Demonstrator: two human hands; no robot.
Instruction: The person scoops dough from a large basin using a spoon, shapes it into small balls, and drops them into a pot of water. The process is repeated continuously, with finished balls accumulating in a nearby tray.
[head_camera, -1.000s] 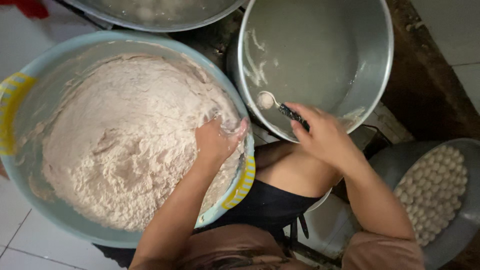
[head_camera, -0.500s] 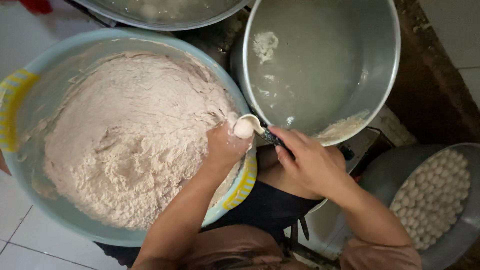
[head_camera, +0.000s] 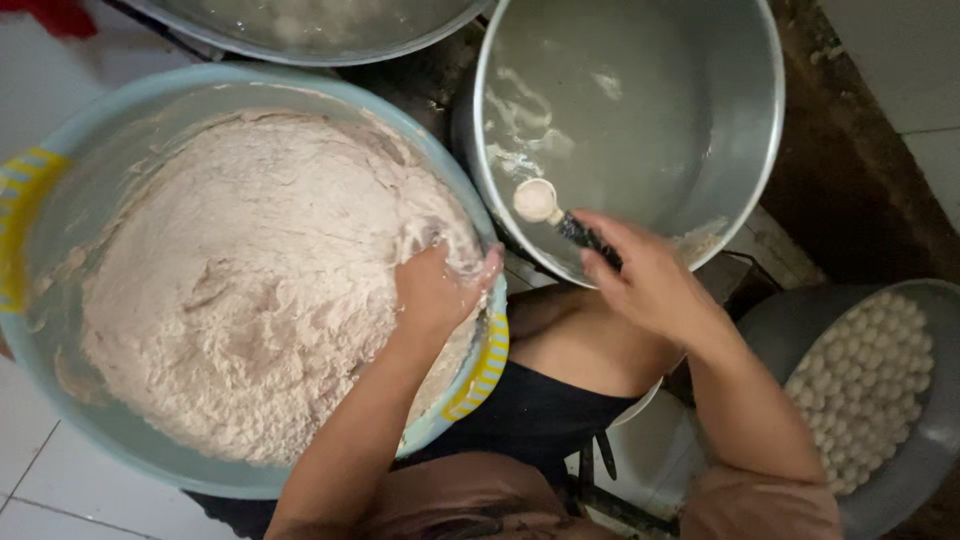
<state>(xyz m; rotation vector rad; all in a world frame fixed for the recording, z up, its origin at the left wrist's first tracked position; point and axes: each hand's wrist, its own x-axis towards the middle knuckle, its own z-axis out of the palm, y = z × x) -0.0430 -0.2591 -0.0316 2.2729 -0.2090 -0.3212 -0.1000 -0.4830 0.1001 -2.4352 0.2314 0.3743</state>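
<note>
My left hand (head_camera: 435, 290) rests in the pale, pasty mixture (head_camera: 250, 290) at the right edge of a big light-blue basin (head_camera: 60, 130) with yellow handles; its fingers curl into the paste. My right hand (head_camera: 650, 280) grips the dark handle of a spoon (head_camera: 545, 205). The spoon's bowl carries a lump of paste and hangs just inside the near rim of a large metal pot (head_camera: 740, 130) of cloudy water. Bits of paste float on the water.
A grey bowl (head_camera: 930, 440) at the lower right holds several small white balls. Another metal pan (head_camera: 300, 25) shows at the top edge. My knee and dark clothing sit between the basin and the pot. White tiles lie at the left and the upper right.
My right hand has carried the spoon from my left hand at the basin's edge back over the pot. My left hand has dropped into the paste again.
</note>
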